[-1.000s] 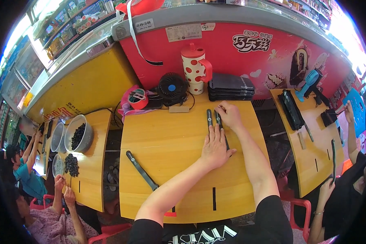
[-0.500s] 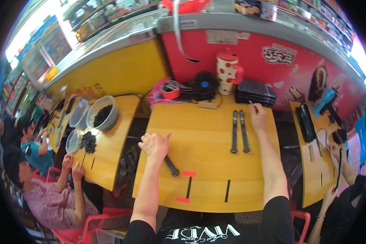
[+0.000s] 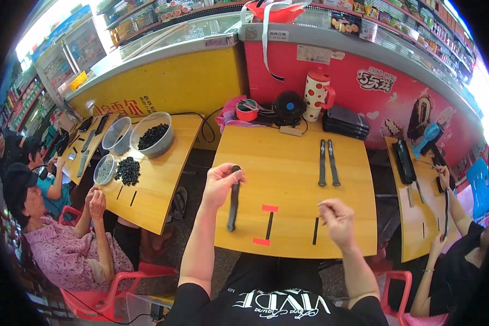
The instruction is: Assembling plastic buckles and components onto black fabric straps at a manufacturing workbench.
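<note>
My left hand [image 3: 221,183] is closed around the upper end of a flat black strap [image 3: 233,209], which hangs nearly upright over the left side of the wooden table [image 3: 288,163]. My right hand [image 3: 338,224] is over the table's near right part with its fingers curled together; whatever may be in them is hidden. Beside its fingertips runs a black line [image 3: 315,231] on the tabletop. Two similar black straps [image 3: 328,163] lie parallel farther back. Between my hands is another black line [image 3: 270,225], with red tape [image 3: 270,208] at each end.
Along the table's back edge stand a black fan [image 3: 289,107], a spotted tumbler [image 3: 316,95], a stack of black cases [image 3: 345,122] and a roll of red tape [image 3: 247,110]. On the left table are tubs [image 3: 165,142] of small black parts. People sit at both side tables.
My left hand has closed on the strap and lifted it upright. My right hand has come back from the black stack toward the near edge. The view has shifted slightly.
</note>
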`<state>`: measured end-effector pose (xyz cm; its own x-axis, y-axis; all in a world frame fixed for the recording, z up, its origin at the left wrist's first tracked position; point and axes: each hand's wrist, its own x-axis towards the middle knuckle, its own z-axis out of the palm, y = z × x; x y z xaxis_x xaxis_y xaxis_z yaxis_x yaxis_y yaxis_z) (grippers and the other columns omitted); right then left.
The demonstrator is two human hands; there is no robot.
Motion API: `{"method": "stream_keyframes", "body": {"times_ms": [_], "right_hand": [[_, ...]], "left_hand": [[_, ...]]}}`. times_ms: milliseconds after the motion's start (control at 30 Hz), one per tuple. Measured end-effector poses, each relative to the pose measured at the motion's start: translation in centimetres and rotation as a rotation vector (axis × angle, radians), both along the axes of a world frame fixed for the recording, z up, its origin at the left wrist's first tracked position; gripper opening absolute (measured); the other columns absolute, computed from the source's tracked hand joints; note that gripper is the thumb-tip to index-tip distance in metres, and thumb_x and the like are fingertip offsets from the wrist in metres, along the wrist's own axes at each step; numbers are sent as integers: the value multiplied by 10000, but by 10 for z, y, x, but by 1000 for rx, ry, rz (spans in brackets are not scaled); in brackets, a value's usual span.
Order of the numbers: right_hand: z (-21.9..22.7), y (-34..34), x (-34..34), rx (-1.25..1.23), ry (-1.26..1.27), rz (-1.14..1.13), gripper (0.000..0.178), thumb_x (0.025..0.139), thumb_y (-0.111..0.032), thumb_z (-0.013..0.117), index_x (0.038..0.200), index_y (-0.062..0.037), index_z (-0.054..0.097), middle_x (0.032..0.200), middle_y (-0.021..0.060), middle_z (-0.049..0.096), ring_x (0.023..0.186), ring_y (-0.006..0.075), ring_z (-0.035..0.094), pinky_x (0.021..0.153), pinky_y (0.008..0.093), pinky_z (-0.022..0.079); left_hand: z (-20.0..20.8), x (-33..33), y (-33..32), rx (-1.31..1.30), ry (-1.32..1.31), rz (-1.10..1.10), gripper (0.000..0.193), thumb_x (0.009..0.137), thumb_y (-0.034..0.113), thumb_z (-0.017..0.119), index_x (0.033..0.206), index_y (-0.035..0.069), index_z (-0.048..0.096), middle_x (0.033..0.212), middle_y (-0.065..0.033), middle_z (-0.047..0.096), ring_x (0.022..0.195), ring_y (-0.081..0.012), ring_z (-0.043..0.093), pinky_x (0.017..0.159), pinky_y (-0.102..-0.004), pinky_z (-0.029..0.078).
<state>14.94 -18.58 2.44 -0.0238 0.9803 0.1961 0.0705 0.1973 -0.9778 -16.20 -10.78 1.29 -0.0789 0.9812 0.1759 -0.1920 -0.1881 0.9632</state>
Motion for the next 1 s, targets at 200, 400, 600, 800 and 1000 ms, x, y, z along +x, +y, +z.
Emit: {"method": "stream_keyframes", "body": {"times_ms": [200, 400, 600, 800, 1000], "right_hand": [[30, -46, -53, 286, -142, 111, 137, 880, 73, 575, 973, 11, 655, 752, 47, 616, 636, 101, 588, 548, 223, 464], [27, -66, -47, 404, -382, -54, 79, 835, -13, 650, 912, -28, 641, 742, 109, 603, 622, 281, 604, 519, 347, 448], [31, -88, -38, 436, -548, -155, 103, 801, -17, 675, 898, -42, 652, 730, 100, 585, 606, 274, 596, 504, 351, 442], [31, -92, -35, 475, -572, -216, 100, 789, 9, 679, 880, -25, 657, 705, 102, 572, 573, 262, 582, 492, 337, 433], [28, -91, -33, 489, -591, -226, 114, 775, 12, 691, 879, -24, 661, 696, 100, 565, 568, 261, 582, 490, 338, 433]], "left_hand": [[52, 57, -86, -262, -256, -355, 281, 983, 199, 541, 1212, 48, 595, 698, -48, 600, 513, -115, 559, 476, -219, 451], [37, 81, -127, -385, -441, -557, 320, 999, 154, 487, 1248, -39, 541, 888, -60, 607, 704, -125, 588, 637, -229, 474], [33, 93, -139, -433, -443, -591, 346, 992, 166, 495, 1237, -72, 548, 869, -89, 602, 697, -162, 599, 634, -252, 487], [32, 100, -142, -415, -413, -611, 351, 996, 172, 486, 1232, -80, 545, 868, -88, 599, 690, -160, 596, 632, -249, 482], [31, 102, -142, -430, -410, -634, 308, 1002, 164, 480, 1226, -28, 567, 873, -57, 601, 698, -122, 588, 652, -230, 482]]}}
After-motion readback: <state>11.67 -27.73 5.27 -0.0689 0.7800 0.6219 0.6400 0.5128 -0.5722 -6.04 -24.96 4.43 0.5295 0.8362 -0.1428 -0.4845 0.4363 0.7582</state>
